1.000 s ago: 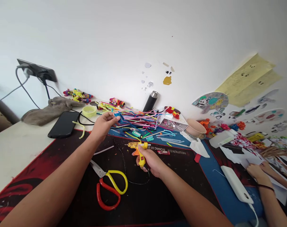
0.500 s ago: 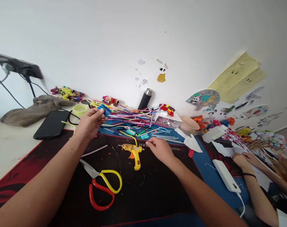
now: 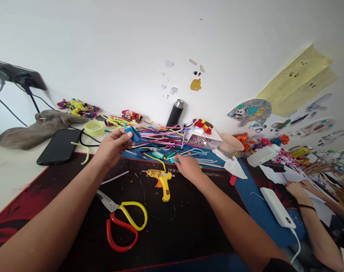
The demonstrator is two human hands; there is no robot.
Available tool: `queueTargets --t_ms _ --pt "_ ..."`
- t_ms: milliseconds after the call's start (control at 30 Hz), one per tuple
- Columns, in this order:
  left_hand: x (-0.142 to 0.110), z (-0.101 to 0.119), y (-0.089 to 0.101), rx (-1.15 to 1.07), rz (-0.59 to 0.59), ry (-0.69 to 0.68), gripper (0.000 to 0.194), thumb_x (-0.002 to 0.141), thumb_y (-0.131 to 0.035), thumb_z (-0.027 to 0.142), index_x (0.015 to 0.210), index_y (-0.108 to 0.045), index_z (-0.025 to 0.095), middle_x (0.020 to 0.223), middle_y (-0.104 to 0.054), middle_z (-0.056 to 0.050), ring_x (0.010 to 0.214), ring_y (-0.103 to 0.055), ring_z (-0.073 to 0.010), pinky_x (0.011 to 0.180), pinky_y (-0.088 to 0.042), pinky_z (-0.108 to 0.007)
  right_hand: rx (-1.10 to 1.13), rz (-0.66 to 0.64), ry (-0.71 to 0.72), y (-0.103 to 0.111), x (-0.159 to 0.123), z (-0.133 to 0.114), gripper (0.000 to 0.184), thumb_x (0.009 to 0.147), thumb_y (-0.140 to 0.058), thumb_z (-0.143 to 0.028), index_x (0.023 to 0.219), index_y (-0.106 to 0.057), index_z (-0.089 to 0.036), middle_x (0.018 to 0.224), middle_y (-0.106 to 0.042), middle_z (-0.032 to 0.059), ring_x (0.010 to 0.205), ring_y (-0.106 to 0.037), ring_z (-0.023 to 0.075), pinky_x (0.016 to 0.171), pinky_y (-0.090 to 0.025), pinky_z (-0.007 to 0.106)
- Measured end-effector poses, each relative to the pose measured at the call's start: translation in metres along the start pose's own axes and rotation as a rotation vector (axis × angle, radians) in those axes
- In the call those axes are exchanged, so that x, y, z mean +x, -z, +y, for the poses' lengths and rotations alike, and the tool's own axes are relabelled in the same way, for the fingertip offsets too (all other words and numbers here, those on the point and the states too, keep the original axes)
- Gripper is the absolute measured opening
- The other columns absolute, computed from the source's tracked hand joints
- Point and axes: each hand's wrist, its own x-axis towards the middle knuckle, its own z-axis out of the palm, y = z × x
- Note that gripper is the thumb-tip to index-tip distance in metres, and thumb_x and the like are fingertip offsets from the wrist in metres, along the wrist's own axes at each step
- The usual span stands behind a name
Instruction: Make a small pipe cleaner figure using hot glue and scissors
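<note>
One blue piece (image 3: 136, 133) sits pinched between left fingers (image 3: 126, 138); right fingers (image 3: 180, 161) meet teal piece (image 3: 172, 160), grip unclear.

Blue craft piece (image 3: 136, 135), yellow glue gun (image 3: 165, 180)

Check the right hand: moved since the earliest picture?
Yes. Against the scissors on the mat, the right hand has moved forward and rightward, off the yellow glue gun to the small turquoise piece.

A black-and-red desk mat (image 3: 189, 226) is carrying a yellow hot-glue gun (image 3: 164, 181) and red-and-yellow-handled scissors (image 3: 112, 206), while the white tabletop (image 3: 13, 181) at left is supporting a black smartphone (image 3: 58, 147) at the mat's edge.
</note>
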Motion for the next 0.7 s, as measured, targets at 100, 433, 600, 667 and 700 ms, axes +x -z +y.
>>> queueTargets --t_ms 100,433,600,667,700 --pt "0.000 -0.001 -0.002 0.015 -0.006 0.008 0.052 0.053 -0.108 0.047 0.078 -0.072 0.018 0.067 -0.069 0.000 0.061 -0.062 -0.0130 0.054 -0.048 -0.023 -0.005 -0.005 0.010 0.000 0.003 0.001 0.022 0.108 -0.062 -0.027 0.125 -0.074 -0.022 0.108 -0.084 0.0140 0.102 -0.077 0.0320 0.081 -0.045 0.034" --pt "-0.008 0.002 -0.012 0.135 -0.039 -0.042 0.052 0.056 -0.103 0.052 0.077 -0.068 0.021 0.067 -0.067 0.001 0.060 -0.063 -0.0161 0.055 -0.048 -0.027 0.288 0.154 0.014 -0.001 -0.007 -0.005 0.025 0.110 -0.054 -0.038 0.112 -0.073 -0.023 0.072 -0.071 0.0008 0.068 -0.067 0.0221 0.063 -0.040 0.029" --pt "-0.011 -0.005 -0.016 0.272 -0.112 -0.068 0.050 0.062 -0.101 0.054 0.080 -0.067 0.022 0.069 -0.069 0.000 0.063 -0.066 -0.0180 0.058 -0.049 -0.028 0.965 0.223 0.070 0.000 -0.004 -0.025 0.029 0.100 -0.069 -0.052 0.101 -0.074 -0.023 0.062 -0.059 -0.0052 0.052 -0.054 0.0157 0.055 -0.039 0.027" --pt "-0.013 -0.007 -0.018 0.304 -0.142 -0.079 0.049 0.062 -0.101 0.052 0.082 -0.067 0.023 0.070 -0.070 0.001 0.063 -0.066 -0.0183 0.060 -0.049 -0.029 1.168 0.222 0.078 0.004 0.000 -0.043 0.032 0.096 -0.073 -0.055 0.099 -0.074 -0.023 0.060 -0.056 -0.0062 0.049 -0.049 0.0134 0.050 -0.036 0.026" --pt "-0.014 -0.008 -0.019 0.314 -0.158 -0.081 0.048 0.063 -0.101 0.050 0.083 -0.067 0.023 0.070 -0.070 0.001 0.063 -0.065 -0.0180 0.060 -0.049 -0.029 1.263 0.208 0.082 0.006 0.002 -0.052 0.033 0.093 -0.075 -0.056 0.097 -0.073 -0.023 0.059 -0.055 -0.0068 0.048 -0.047 0.0125 0.048 -0.035 0.026"
